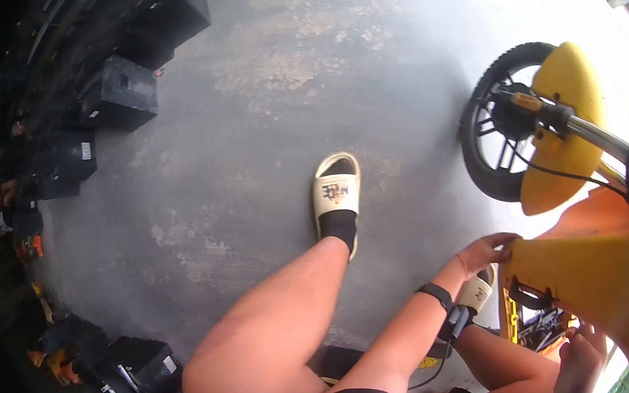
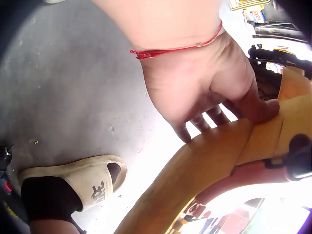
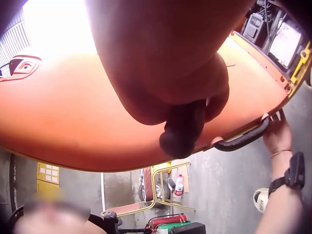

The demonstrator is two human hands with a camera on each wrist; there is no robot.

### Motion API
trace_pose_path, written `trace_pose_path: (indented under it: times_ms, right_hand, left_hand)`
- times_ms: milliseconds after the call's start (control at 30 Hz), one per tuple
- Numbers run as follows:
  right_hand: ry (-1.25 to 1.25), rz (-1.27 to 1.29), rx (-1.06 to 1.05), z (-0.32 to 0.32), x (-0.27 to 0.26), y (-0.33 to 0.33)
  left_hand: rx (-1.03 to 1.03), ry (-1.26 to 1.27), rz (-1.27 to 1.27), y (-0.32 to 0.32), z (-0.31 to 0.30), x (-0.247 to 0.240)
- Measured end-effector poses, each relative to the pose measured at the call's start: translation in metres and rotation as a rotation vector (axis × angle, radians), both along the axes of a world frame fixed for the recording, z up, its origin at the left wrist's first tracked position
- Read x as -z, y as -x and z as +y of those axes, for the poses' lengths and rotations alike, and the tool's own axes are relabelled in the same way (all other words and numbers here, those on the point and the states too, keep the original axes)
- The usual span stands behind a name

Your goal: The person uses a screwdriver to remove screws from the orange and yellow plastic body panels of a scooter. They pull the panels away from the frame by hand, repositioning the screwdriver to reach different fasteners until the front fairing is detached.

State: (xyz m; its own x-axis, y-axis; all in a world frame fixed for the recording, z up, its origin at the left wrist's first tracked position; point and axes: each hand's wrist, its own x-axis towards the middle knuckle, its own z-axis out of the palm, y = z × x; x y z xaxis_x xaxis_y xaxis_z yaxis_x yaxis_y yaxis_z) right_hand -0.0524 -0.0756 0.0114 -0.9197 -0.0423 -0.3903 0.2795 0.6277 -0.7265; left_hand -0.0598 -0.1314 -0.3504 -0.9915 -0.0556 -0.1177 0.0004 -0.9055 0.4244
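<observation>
A large curved yellow-orange panel (image 1: pixel 602 272) fills the lower right of the head view, beside a motorcycle's front end. My left hand (image 1: pixel 484 255) grips its near end; in the left wrist view this hand (image 2: pixel 200 87) has its thumb on the panel (image 2: pixel 195 165) and its fingers behind the edge. In the right wrist view, my right hand (image 3: pixel 185 107) is curled at the panel's lower edge, partly in shadow. A black handle (image 3: pixel 243 137) runs along that edge between both hands. In the head view my right hand (image 1: pixel 584 352) is below the panel.
A front wheel (image 1: pixel 489 130) with a yellow fender (image 1: pixel 569 82) stands at the right. Dark boxes (image 1: pixel 120 94) line the left. A sandalled foot (image 1: pixel 336 194) rests on the worn grey floor. A metal-framed chair (image 3: pixel 155 187) and a bottle (image 3: pixel 179 185) are beyond the panel.
</observation>
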Motion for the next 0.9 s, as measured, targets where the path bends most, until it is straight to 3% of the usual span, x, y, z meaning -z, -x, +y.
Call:
trace_pose_path:
  times_ms: [67,167,333,400,467,567,667,733,900]
  right_hand:
    - [0.279,-0.124,0.014,0.035,0.011,0.010]
    - [0.386,-0.164,-0.019,0.055,-0.002,0.005]
    - [0.467,-0.203,0.013,0.085,-0.014,0.002]
    - [0.500,-0.216,0.008,0.093,-0.021,0.003]
    - [0.595,-0.196,0.034,0.101,-0.018,0.003]
    - [0.701,-0.208,0.037,0.105,-0.008,0.009]
    - [0.858,-0.337,0.096,0.099,-0.004,0.013]
    - [1.013,-0.423,0.254,0.088,-0.006,0.007]
    - [1.215,-0.377,0.355,0.075,-0.003,0.005]
  left_hand:
    - [-0.027,-0.069,-0.040,-0.004,0.006,-0.005]
    - [-0.190,-0.060,-0.046,-0.013,0.022,-0.023]
    - [-0.248,0.285,-0.400,-0.024,0.021,-0.068]
    - [-0.302,0.358,-0.351,-0.023,0.017,-0.074]
    - [-0.197,0.449,-0.402,-0.034,0.003,-0.128]
    - [-0.094,0.640,-0.387,-0.039,-0.008,-0.140]
    - [0.049,0.610,-0.491,-0.046,-0.022,-0.184]
    - [-0.038,0.482,-0.406,-0.057,-0.024,-0.202]
    - [-0.051,0.369,-0.369,-0.062,-0.033,-0.200]
